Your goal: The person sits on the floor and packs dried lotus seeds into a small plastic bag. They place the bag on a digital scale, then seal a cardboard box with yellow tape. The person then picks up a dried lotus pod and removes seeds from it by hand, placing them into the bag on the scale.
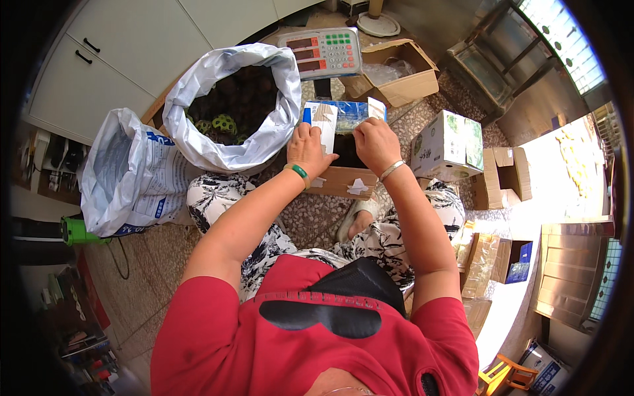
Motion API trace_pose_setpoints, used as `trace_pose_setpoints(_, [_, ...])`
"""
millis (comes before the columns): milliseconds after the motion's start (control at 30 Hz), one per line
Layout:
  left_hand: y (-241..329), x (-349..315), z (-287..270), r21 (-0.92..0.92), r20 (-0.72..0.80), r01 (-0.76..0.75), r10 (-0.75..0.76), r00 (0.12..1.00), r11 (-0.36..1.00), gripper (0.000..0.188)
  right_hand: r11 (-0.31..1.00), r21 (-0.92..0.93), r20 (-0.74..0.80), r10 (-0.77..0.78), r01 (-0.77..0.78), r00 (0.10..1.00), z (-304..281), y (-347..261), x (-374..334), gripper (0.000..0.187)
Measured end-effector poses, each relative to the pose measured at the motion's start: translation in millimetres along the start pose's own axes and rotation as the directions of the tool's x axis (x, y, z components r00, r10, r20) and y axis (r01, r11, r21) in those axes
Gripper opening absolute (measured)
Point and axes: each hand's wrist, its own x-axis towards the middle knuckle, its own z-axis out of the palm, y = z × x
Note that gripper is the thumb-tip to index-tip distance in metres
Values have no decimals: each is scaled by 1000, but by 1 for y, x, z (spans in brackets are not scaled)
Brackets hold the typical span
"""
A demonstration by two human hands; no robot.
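Observation:
A cardboard box (339, 182) with white and blue outer flaps stands on the floor between my knees. Its inside looks dark, and the contents are hard to make out. On its left flap (327, 117) lies my left hand (308, 153), fingers resting on the card and thumb spread toward the opening; a green bangle circles that wrist. My right hand (378, 146), wearing a pale bangle, is at the box's right side. Its fingers are curled together over the opening, and what they pinch is hidden.
Left of the box stands a white woven sack (191, 146) of dark round items and green netting, beside another white sack (109, 175). Behind is a digital scale (330, 54) and an open carton (419, 92). A printed box (446, 145) and cartons (485, 185) sit right.

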Motion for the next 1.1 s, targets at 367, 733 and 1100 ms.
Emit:
trace_pose_setpoints(367, [4, 0, 19, 47, 119, 153, -158, 980, 987, 79, 717, -633, 601, 217, 292, 769, 52, -40, 1, 46])
trace_pose_setpoints(733, [-17, -14, 13, -383, -309, -74, -52, 950, 921, 52, 851, -526, 355, 206, 13, 912, 29, -37, 13, 55])
trace_pose_setpoints(1100, [-26, -20, 5, -533, -234, 24, -174, 957, 846, 42, 761, -640, 281, 110, 101, 953, 30, -33, 17, 42])
